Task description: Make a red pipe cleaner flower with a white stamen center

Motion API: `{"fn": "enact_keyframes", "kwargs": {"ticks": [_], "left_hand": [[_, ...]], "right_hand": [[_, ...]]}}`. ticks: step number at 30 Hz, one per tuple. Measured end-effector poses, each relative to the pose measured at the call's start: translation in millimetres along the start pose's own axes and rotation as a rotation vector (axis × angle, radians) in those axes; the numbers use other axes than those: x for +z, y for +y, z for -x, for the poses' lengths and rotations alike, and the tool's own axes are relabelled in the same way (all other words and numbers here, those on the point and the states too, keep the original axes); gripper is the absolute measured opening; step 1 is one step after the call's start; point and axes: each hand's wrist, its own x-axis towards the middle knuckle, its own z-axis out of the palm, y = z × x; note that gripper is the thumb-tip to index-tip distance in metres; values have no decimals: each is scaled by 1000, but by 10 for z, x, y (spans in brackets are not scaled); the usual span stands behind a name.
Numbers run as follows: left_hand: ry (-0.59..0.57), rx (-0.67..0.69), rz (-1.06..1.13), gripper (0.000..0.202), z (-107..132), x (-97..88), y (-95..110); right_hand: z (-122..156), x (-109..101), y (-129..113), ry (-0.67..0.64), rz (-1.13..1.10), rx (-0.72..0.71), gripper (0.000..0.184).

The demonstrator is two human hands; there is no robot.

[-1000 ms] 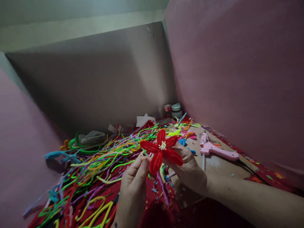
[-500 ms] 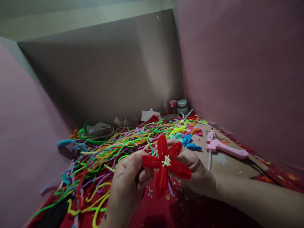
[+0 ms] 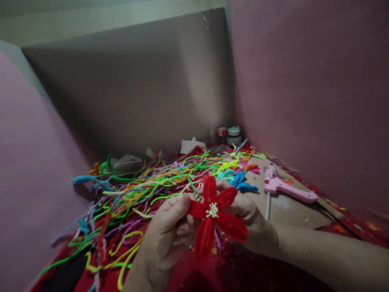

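Our left hand [image 3: 170, 231] pinched one petal [image 3: 198, 209] of a red, fuzzy, five-petalled flower [image 3: 212, 211]; our right hand [image 3: 253, 223] held it from behind.

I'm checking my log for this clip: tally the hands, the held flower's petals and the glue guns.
Left hand and right hand: 2
Red petals on the held flower: 5
Pink glue gun: 1
Total: 8

Flower [image 3: 223, 218]: fuzzy pile, matt. Strands [image 3: 158, 183]: likewise fuzzy, matt. Glue gun [image 3: 287, 190]: smooth plastic, faint sheen. Board [image 3: 299, 214]: matt cardboard, smeared. Sheet [image 3: 190, 147]: matt paper. Wall [image 3: 310, 89]: smooth, matt.
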Motion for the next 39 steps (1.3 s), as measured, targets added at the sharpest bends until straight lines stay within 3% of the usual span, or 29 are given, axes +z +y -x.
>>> {"fn": "enact_keyframes", "kwargs": {"ticks": [6, 11, 16, 20, 26, 32, 36, 39], "left_hand": [[-10, 63, -43, 44, -34, -8, -42], [-25, 143, -266, 51, 22, 48, -15], [76, 198, -523, 33, 40, 64, -35], [82, 304, -681, 17, 25, 17, -82], [56, 340, -657, 12, 3, 12, -101], [18, 287, -553, 27, 5, 25, -43], [183, 365, -555, 24, -34, 61, -44], [328, 480, -724, 16, -108, 99, -116]], "right_hand": [[-57, -26, -46, 46, 45, 24, 17], [-92, -40, -8, 111, 61, -6, 15], [-106, -65, -27, 95, 112, 53, 13], [-111, -87, -64, 60, 115, 66, 16], [-134, -85, -68, 77, 80, 77, 12], [-205, -78, -140, 191, -10, 206, 16], [-251, -110, -126, 252, -119, 287, 29], [-260, -136, -35, 336, -239, 385, 24]]}}
